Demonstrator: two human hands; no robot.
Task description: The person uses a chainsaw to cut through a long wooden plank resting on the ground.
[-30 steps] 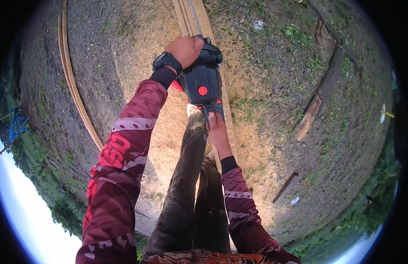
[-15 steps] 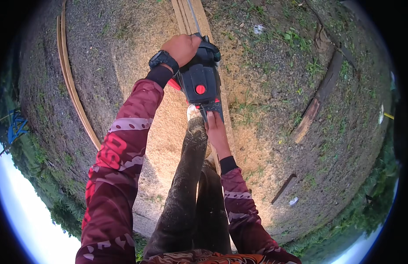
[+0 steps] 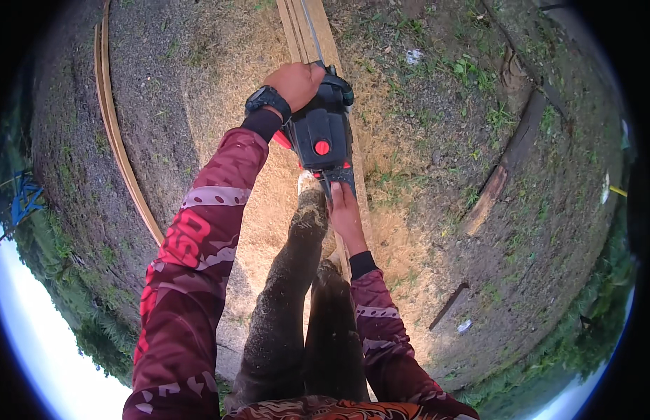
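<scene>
A black chainsaw (image 3: 318,131) with red parts lies over a long timber plank (image 3: 328,28), its bar pointing away from me along the wood. My left hand (image 3: 297,85), with a dark watch at the wrist, is closed round the front handle. Behind the body, my right hand (image 3: 345,212) grips the rear handle; its fingertips are partly hidden under it. Lengthwise cut lines show in the plank ahead of the saw. My left shoe (image 3: 309,183) is close by the saw's rear, next to the plank.
Pale sawdust (image 3: 269,203) covers the ground around the plank and my legs. Thin wooden strips (image 3: 113,133) lie at the left. On the right are a weathered log (image 3: 507,164), a short dark piece (image 3: 449,306) and patches of grass.
The chainsaw and my left hand sit slightly lower in the picture, with a small shift right. Both hands keep their grip. The view has moved a little.
</scene>
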